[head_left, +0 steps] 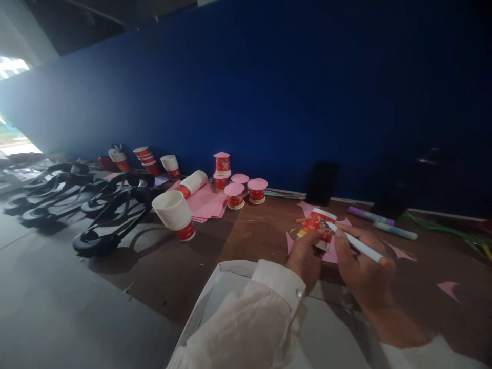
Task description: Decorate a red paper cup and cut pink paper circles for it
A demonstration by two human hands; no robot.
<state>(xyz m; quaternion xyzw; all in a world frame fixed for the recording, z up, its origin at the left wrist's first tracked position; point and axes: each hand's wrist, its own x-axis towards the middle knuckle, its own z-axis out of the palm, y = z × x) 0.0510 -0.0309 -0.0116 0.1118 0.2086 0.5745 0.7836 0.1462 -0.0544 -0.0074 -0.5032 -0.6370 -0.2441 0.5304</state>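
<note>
A red and white paper cup [315, 220] with a gold pattern is gripped by my left hand [306, 259] above the brown table. In my right hand [365, 266] is a white marker pen [361, 247] with an orange end, its tip at the cup's side. Pink paper scraps [331, 253] lie under and around the cup. Behind my right hand rest a purple marker [371, 216] and a pale marker [395, 230]. My fingers hide part of the cup.
Several red cups topped with pink paper discs [257, 183] stand left of my hands, near pink paper sheets [205, 205] and a leaning stack of white cups [175, 212]. Black strapped devices [100, 241] line the far left. A dark phone [323, 183] leans on the blue partition [269, 102].
</note>
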